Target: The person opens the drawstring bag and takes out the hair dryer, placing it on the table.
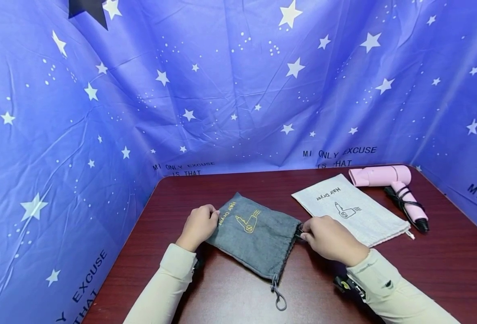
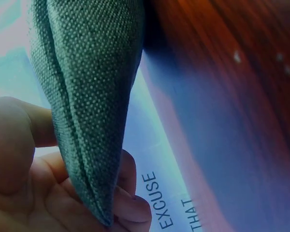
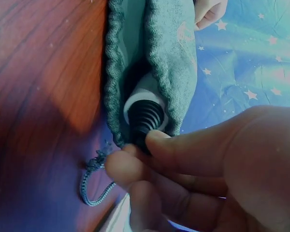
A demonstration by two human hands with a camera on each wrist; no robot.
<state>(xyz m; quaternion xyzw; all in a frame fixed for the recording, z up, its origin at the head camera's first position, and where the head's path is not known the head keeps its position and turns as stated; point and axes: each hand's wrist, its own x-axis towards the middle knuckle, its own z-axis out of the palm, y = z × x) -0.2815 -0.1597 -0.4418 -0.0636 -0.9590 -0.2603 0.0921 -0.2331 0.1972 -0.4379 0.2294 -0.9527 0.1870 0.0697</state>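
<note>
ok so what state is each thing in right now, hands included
Gray drawstring pouch: mouth open
Gray drawstring loop: loose
Black ribbed cord sleeve: at the gray pouch's mouth, pinched
Pale handle end: just inside that mouth
White drawstring pouch: lying flat
Pink hair dryer: on its side, bagless
Black cord: bundled at the dryer's handle
Left hand: grips gray pouch opposite its mouth
Right hand: pinches the sleeve

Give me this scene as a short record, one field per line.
Left grip: holds the gray bag at its closed end
Right grip: pinches a black ribbed piece at the bag's mouth
In the mouth: a pale rounded end behind the ribbed piece
White bag: lies on the dark red table
Pink hair dryer: right of the white bag, black cord wound on it
Backdrop: blue cloth, white stars
</note>
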